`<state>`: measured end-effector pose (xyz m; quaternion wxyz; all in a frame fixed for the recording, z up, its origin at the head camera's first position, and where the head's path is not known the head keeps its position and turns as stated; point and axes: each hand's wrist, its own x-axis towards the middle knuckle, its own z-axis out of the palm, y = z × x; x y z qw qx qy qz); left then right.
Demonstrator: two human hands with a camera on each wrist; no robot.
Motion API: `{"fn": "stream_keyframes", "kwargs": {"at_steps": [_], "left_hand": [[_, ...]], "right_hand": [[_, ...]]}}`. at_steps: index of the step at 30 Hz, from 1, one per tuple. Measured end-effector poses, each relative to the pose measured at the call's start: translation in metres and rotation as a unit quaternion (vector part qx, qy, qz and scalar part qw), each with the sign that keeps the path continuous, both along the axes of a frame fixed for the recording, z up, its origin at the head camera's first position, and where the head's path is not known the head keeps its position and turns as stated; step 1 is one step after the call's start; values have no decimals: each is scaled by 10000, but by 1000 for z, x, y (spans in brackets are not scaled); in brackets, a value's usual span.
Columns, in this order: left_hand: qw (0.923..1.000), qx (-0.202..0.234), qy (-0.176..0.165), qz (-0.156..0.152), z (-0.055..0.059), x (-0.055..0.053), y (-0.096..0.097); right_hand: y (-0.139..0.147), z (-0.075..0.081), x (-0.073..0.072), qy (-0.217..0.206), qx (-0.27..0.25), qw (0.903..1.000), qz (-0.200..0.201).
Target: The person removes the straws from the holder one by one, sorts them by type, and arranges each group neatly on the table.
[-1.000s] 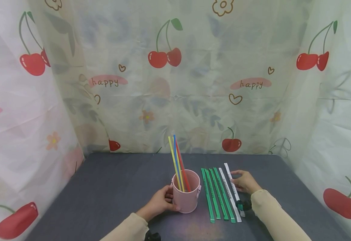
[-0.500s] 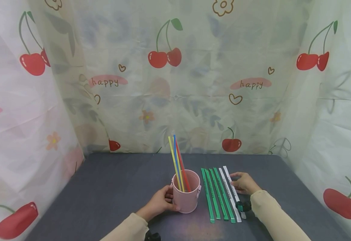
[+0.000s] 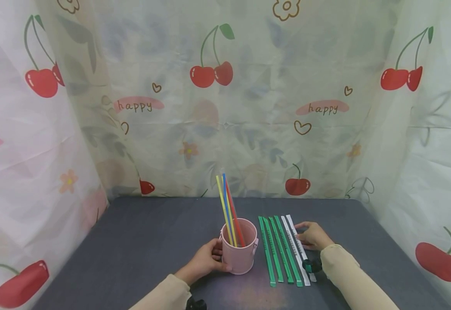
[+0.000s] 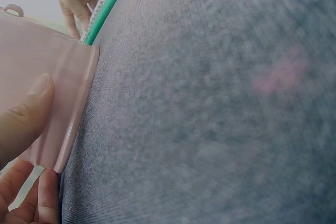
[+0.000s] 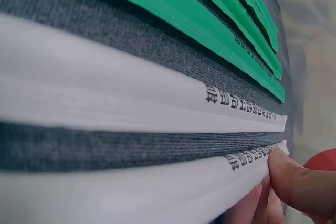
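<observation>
My left hand (image 3: 206,260) grips the side of a small pink bucket (image 3: 239,261), thumb near the front and fingers round the left. In the left wrist view the thumb lies along the bucket's wall (image 4: 68,77). Yellow, blue and red sticks (image 3: 231,206) stand upright in it, leaning left. At the right, my right hand (image 3: 315,237) pinches the outermost white paper-wrapped straw (image 3: 293,227). The right wrist view has thumb and fingers at the printed end of that wrapper (image 5: 252,162), which lies nearly parallel to a second white wrapped straw (image 5: 131,95).
Several green wrapped straws (image 3: 271,249) lie in a row between the bucket and the white ones. A dark grey cloth (image 3: 163,228) covers the table. A cherry-print curtain (image 3: 248,129) hangs behind and at both sides.
The outermost white straw has shifted toward me and left, its far end now about level with the other white straw. My right hand moved slightly with it; the left hand and bucket stayed put.
</observation>
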<state>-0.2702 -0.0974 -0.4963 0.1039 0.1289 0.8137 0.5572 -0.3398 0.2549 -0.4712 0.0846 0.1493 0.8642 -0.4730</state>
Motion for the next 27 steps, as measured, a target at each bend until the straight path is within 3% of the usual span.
{"fn": "stream_keyframes", "kwargs": {"at_steps": [12,27], "left_hand": [[9999,24,98,-79,2,-1,-1],[9999,-5,-113,15,2,1,0]], "right_hand": [[-2,2,1,57,148,9999,9],[-6,3,6,174,191,9997,10]]}}
